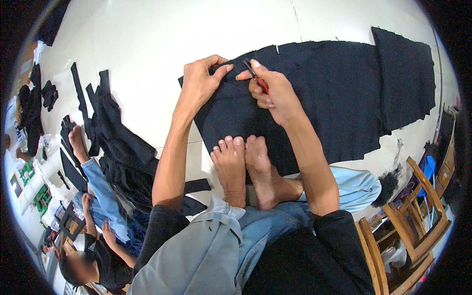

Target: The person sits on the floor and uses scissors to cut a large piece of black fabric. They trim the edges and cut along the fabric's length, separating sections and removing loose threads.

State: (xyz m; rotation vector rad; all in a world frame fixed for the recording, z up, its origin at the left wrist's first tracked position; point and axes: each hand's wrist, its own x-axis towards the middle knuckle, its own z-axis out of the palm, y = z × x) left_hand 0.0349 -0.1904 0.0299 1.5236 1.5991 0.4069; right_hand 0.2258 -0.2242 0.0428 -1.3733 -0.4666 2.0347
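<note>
A large piece of black cloth (pixel 339 93) lies spread on the pale floor in front of me, its edges frayed with loose threads. My left hand (pixel 199 81) pinches the cloth's upper edge near its left end, thumb and forefinger together. Close beside it, my right hand (pixel 278 96) grips small thread snips (pixel 260 82) with a red handle and dark blades, tips pointing up and left toward that edge. The fingers partly cover the tool, so I cannot tell whether its blades meet. My bare feet (pixel 229 162) rest on the cloth's near edge.
Heaps of black cloth pieces (pixel 125 137) lie on the floor to the left. Beyond them sits another person (pixel 105 246) in jeans and a dark top, one foot stretched forward. A wooden frame (pixel 418 221) stands at the lower right, beside a dark fuzzy clump (pixel 387 188).
</note>
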